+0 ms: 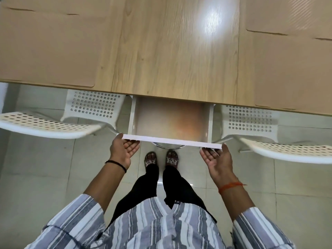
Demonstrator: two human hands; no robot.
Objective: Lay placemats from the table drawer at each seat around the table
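A white drawer (169,141) stands pulled out from under the wooden table (172,51), and its bottom looks bare. My left hand (123,150) and my right hand (216,159) are palm-up with fingers apart, fingertips under the two ends of the drawer's front panel. Tan placemats lie on the table: one at the near left (48,51), one at the near right (287,69), another at the far right (287,13), and one at the far left (53,4).
Two white perforated chairs flank the drawer, one on the left (71,115) and one on the right (265,133), tucked partly under the table. My feet in sandals (161,159) stand on the pale tiled floor below the drawer.
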